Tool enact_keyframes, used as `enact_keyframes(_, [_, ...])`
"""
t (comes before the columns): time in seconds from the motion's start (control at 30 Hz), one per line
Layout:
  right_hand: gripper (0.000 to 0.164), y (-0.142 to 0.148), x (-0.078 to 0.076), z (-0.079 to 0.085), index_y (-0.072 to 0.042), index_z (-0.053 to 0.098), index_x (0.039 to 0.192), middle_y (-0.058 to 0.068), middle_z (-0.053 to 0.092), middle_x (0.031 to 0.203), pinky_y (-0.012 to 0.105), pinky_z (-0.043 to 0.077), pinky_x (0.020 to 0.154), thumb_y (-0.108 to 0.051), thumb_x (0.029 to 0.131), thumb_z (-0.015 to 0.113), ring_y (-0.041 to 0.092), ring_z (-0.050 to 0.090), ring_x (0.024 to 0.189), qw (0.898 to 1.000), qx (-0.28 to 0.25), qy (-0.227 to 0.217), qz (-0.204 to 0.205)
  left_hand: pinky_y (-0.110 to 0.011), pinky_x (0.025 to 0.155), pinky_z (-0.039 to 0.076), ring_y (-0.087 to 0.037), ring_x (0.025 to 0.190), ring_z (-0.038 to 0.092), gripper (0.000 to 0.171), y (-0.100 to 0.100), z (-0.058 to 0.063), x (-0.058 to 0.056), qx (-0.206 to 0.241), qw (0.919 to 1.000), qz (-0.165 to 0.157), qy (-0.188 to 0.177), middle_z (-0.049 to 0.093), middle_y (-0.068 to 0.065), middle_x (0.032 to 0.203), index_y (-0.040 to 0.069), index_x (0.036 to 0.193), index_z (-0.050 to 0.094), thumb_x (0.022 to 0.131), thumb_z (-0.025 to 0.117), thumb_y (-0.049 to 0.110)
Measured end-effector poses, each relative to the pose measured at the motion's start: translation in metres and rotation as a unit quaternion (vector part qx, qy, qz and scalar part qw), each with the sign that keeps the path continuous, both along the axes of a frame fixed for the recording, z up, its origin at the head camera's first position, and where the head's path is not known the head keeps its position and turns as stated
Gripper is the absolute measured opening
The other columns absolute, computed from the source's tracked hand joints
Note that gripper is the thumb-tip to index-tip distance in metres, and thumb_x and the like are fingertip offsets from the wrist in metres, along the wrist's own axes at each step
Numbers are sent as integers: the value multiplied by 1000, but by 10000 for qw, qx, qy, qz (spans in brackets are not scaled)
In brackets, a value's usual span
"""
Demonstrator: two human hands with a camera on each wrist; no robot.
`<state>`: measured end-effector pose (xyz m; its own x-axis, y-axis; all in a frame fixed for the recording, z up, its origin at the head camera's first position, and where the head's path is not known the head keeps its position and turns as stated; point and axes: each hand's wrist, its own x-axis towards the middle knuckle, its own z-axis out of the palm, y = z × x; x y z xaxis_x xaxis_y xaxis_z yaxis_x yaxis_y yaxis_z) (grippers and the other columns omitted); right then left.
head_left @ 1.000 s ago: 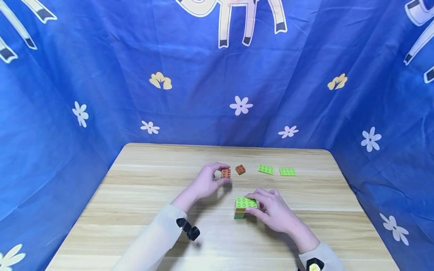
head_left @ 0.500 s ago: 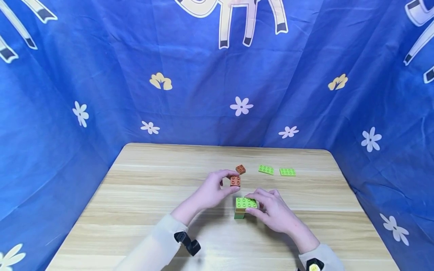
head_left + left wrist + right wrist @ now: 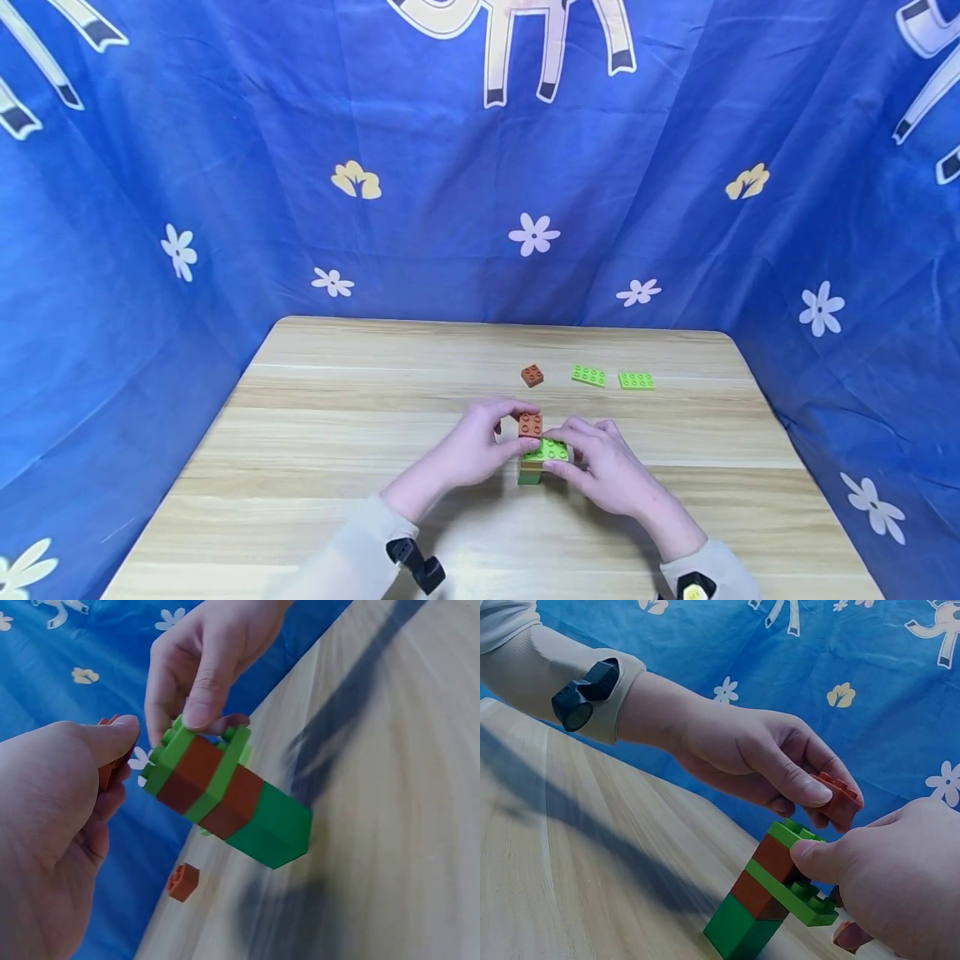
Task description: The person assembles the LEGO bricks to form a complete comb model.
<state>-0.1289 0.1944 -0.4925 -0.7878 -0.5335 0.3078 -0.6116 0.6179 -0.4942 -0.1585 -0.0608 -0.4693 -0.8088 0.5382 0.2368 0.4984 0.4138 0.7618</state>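
Note:
My left hand (image 3: 480, 446) pinches a reddish-brown building brick (image 3: 530, 424) with four studs between thumb and fingers. The brick is held over the left end of a brick stack (image 3: 232, 796), and in the right wrist view a small gap shows beneath it. From the bottom up, the stack has a dark green brick (image 3: 744, 930), a brown brick, a light green plate, another brown brick and a light green top plate (image 3: 551, 451). My right hand (image 3: 611, 475) grips the stack's upper right end by thumb and fingers, hiding part of it.
Another reddish-brown brick (image 3: 532, 375) lies on the wooden table (image 3: 360, 392) behind the hands. To its right lie two light green plates, one slightly turned (image 3: 588, 376) and one straight (image 3: 636, 381). A blue patterned curtain (image 3: 450, 250) surrounds the table's back and sides.
My left hand has brought the brown brick toward me and to the right, from behind the stack to above its left end. The right hand and stack have stayed still.

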Motion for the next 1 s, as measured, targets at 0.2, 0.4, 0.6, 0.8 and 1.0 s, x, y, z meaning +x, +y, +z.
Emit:
enact_keyframes(0.2, [44,1,0,-1,-18,71,135,-24,56,99,41,36,91,-46,101,71,-1,53,73,10000,30,-6,0,-33,84,53,-11,112,63,48,2,-9,5,-46,10000,45,3,68,8,136,19,138,69,95,81,36])
enact_keyframes(0.4, [44,1,0,-1,-20,71,135,-24,55,97,40,36,90,-48,101,69,-2,51,72,10000,57,-17,7,-33,85,51,-13,113,63,46,3,-13,9,-49,9999,81,47,69,9,132,20,136,70,95,80,39])
enact_keyframes(0.6, [44,2,0,-2,-21,71,136,-24,54,97,42,36,91,-48,102,69,-1,51,73,10000,56,-29,13,-35,86,53,-11,115,62,47,4,-13,11,-74,9999,-4,103,69,11,131,21,136,70,94,81,40])
enact_keyframes(0.8, [45,2,0,-2,-21,70,136,-24,55,99,41,36,90,-49,102,67,-1,52,73,10000,54,-37,31,-41,87,56,-8,116,63,44,6,-16,12,-25,9990,-156,406,70,11,127,18,133,71,94,83,35])
enact_keyframes(1.0, [43,2,-1,-2,-22,71,136,-24,55,99,41,36,89,-48,102,68,1,53,73,10000,40,-48,39,-43,100,53,-9,117,63,43,6,-19,12,110,9984,-152,540,72,10,123,13,130,73,93,85,29])
